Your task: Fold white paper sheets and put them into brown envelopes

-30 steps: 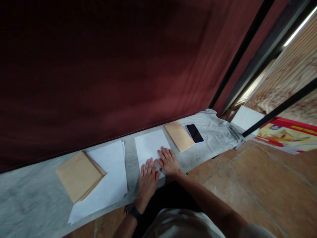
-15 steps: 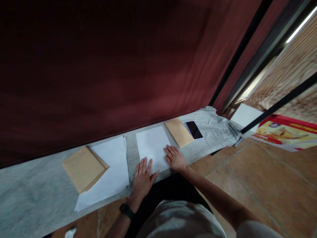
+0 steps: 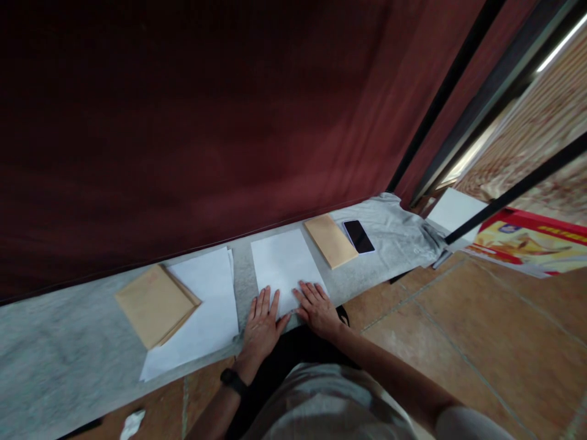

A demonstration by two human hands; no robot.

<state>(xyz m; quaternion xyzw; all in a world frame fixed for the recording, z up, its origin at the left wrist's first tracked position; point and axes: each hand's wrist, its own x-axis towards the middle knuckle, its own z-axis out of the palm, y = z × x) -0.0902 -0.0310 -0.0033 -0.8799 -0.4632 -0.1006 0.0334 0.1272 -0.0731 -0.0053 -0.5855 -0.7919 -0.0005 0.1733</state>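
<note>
A white sheet of paper (image 3: 285,256) lies flat on the grey cloth-covered surface in front of me. My left hand (image 3: 262,327) rests with its fingers stretched out at the sheet's near left corner. On the sheet's near right part lies my right hand (image 3: 318,310), palm down and fingers spread. To the right of the sheet is a brown envelope or stack of envelopes (image 3: 331,241), with a dark-screened phone (image 3: 359,236) beside it. Left of my hands is a stack of white paper (image 3: 206,311), partly covered by several brown envelopes (image 3: 156,305).
The grey cloth (image 3: 59,354) covers a long narrow surface along a dark red panel (image 3: 206,153). Black poles (image 3: 518,189) slant at the right, near a red and yellow box (image 3: 532,241). A crumpled white scrap (image 3: 132,423) lies on the tiled floor.
My right hand has slid left and slightly nearer to me, from the sheet's right edge onto its near part. My left hand stays at the near left corner.
</note>
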